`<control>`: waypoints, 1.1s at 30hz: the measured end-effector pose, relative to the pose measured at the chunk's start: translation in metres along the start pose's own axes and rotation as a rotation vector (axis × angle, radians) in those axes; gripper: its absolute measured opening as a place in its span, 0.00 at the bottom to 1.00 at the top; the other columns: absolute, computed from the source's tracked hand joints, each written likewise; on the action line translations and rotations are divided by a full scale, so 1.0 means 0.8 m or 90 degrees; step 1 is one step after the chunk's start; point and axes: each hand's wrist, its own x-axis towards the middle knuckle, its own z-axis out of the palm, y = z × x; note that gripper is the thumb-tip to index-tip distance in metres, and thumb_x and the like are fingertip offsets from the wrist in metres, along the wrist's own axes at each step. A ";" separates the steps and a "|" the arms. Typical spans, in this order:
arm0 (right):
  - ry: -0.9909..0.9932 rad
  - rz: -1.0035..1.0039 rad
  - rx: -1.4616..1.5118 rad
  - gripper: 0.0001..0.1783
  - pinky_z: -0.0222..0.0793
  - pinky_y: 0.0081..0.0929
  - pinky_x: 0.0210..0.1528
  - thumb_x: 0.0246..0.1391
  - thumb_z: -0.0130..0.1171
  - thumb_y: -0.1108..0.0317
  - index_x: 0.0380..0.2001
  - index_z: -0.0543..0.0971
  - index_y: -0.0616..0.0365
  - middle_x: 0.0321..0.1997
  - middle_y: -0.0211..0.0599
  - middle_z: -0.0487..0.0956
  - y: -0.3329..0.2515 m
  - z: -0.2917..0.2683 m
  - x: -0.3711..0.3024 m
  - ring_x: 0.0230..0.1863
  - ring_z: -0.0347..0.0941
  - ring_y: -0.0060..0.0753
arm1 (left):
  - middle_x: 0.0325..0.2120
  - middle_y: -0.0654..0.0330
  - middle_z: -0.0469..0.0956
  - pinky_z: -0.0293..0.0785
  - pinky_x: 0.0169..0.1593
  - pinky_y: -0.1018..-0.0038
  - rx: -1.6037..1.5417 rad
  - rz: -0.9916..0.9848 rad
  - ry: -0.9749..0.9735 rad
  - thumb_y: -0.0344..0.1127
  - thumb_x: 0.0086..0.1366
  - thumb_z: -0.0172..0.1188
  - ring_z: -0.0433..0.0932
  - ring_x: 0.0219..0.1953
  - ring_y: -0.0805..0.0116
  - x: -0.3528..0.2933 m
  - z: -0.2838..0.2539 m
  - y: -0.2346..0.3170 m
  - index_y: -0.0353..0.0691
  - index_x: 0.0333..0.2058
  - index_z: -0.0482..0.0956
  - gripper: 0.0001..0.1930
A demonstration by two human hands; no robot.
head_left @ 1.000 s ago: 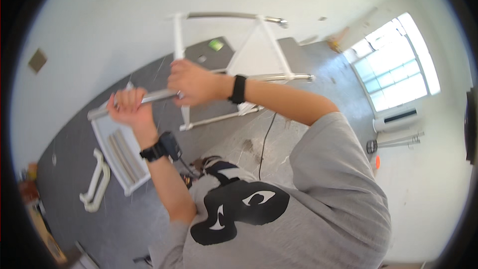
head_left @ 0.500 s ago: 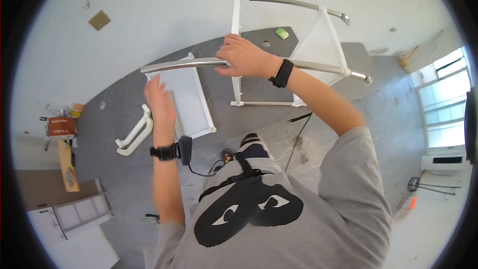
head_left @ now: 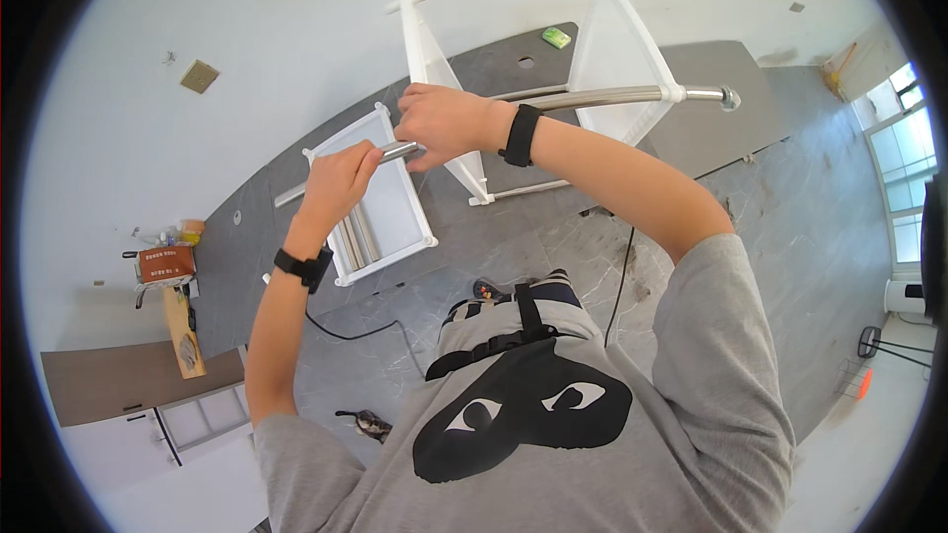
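My left hand (head_left: 339, 183) is wrapped round a shiny metal tube (head_left: 398, 150) that slants across a loose white tray (head_left: 387, 192). Close by, my right hand (head_left: 444, 123) grips the tube's other end, beside a white shelf panel (head_left: 427, 44) of a partly built rack lying on its side. Its fingers and the panel's corner overlap, so whether the tube sits in the corner is hidden. The rack has a second white panel (head_left: 617, 54) and metal uprights (head_left: 602, 99) ending in casters (head_left: 730, 99). More short metal tubes (head_left: 357, 242) lie on the loose tray.
Everything rests on a grey table (head_left: 726, 128) against a white wall. A small green packet (head_left: 556, 38) lies behind the rack. To the left are a red-brown box (head_left: 166, 265) and a wooden board (head_left: 184, 331). A black cable (head_left: 622, 281) hangs near the table's front edge.
My left hand, open below the tube before, has closed on it. My right hand has shifted slightly left, the tube's left end has dropped, and the rack's near panel has turned.
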 end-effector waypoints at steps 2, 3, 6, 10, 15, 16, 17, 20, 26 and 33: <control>-0.007 -0.014 -0.002 0.22 0.66 0.33 0.53 0.49 0.65 0.48 0.21 0.80 0.57 0.24 0.39 0.77 -0.003 -0.005 -0.002 0.37 0.72 0.43 | 0.22 0.56 0.77 0.67 0.26 0.59 -0.025 -0.045 0.006 0.46 0.73 0.54 0.76 0.23 0.52 -0.013 0.004 0.012 0.40 0.34 0.74 0.15; -0.020 -0.033 -0.003 0.22 0.66 0.33 0.53 0.49 0.65 0.47 0.21 0.80 0.57 0.25 0.39 0.78 -0.005 -0.004 -0.009 0.39 0.72 0.43 | 0.22 0.56 0.77 0.67 0.26 0.59 -0.028 -0.042 0.000 0.46 0.73 0.54 0.76 0.23 0.52 -0.017 -0.001 0.033 0.40 0.34 0.74 0.15; 0.009 -0.090 0.007 0.23 0.66 0.33 0.55 0.49 0.65 0.46 0.21 0.80 0.58 0.26 0.39 0.78 -0.013 -0.008 -0.026 0.41 0.72 0.43 | 0.25 0.56 0.78 0.70 0.28 0.59 0.006 -0.118 -0.072 0.47 0.71 0.56 0.78 0.24 0.51 -0.035 -0.004 0.083 0.40 0.35 0.74 0.15; 0.022 -0.141 -0.010 0.22 0.65 0.35 0.58 0.49 0.65 0.47 0.25 0.81 0.58 0.28 0.35 0.79 -0.025 -0.024 -0.052 0.47 0.71 0.42 | 0.29 0.58 0.78 0.74 0.29 0.65 0.011 -0.080 0.110 0.43 0.69 0.61 0.80 0.29 0.54 -0.058 0.019 0.120 0.41 0.40 0.75 0.12; 0.121 -0.113 -0.057 0.19 0.63 0.39 0.61 0.48 0.66 0.50 0.32 0.80 0.55 0.42 0.33 0.79 -0.018 -0.020 -0.073 0.59 0.67 0.41 | 0.32 0.59 0.77 0.74 0.29 0.66 0.131 -0.039 0.198 0.39 0.68 0.60 0.81 0.30 0.57 -0.061 0.035 0.118 0.41 0.42 0.75 0.10; 0.161 -0.068 -0.035 0.18 0.63 0.40 0.63 0.48 0.67 0.52 0.33 0.80 0.54 0.47 0.33 0.78 -0.014 -0.019 -0.077 0.63 0.65 0.41 | 0.32 0.59 0.77 0.74 0.29 0.66 0.129 -0.038 0.196 0.39 0.68 0.60 0.81 0.30 0.57 -0.059 0.035 0.117 0.41 0.42 0.75 0.10; 0.158 -0.067 -0.032 0.18 0.63 0.40 0.63 0.48 0.67 0.52 0.33 0.80 0.54 0.47 0.33 0.78 -0.016 -0.019 -0.077 0.63 0.65 0.41 | 0.30 0.58 0.77 0.73 0.28 0.65 0.122 -0.032 0.204 0.40 0.69 0.59 0.80 0.28 0.56 -0.057 0.037 0.116 0.41 0.42 0.75 0.10; 0.089 -0.047 -0.032 0.15 0.64 0.40 0.63 0.47 0.67 0.55 0.33 0.80 0.53 0.51 0.33 0.76 -0.019 -0.017 -0.073 0.65 0.62 0.44 | 0.23 0.56 0.76 0.72 0.26 0.64 0.065 -0.044 0.193 0.44 0.70 0.58 0.78 0.23 0.54 -0.054 0.034 0.110 0.40 0.37 0.75 0.13; 0.102 -0.068 -0.014 0.14 0.67 0.41 0.62 0.45 0.66 0.57 0.33 0.81 0.53 0.49 0.32 0.77 -0.014 -0.011 -0.069 0.65 0.62 0.49 | 0.13 0.53 0.70 0.67 0.23 0.62 0.037 -0.136 0.020 0.56 0.72 0.52 0.73 0.17 0.52 -0.037 0.028 0.085 0.38 0.24 0.72 0.26; 0.095 -0.101 -0.003 0.15 0.70 0.41 0.60 0.46 0.67 0.57 0.34 0.82 0.53 0.48 0.31 0.77 -0.015 -0.009 -0.064 0.64 0.62 0.48 | 0.09 0.68 0.61 0.57 0.17 0.74 -0.557 -0.499 -0.577 0.69 0.73 0.38 0.59 0.12 0.78 0.008 -0.028 0.063 0.44 0.16 0.68 0.37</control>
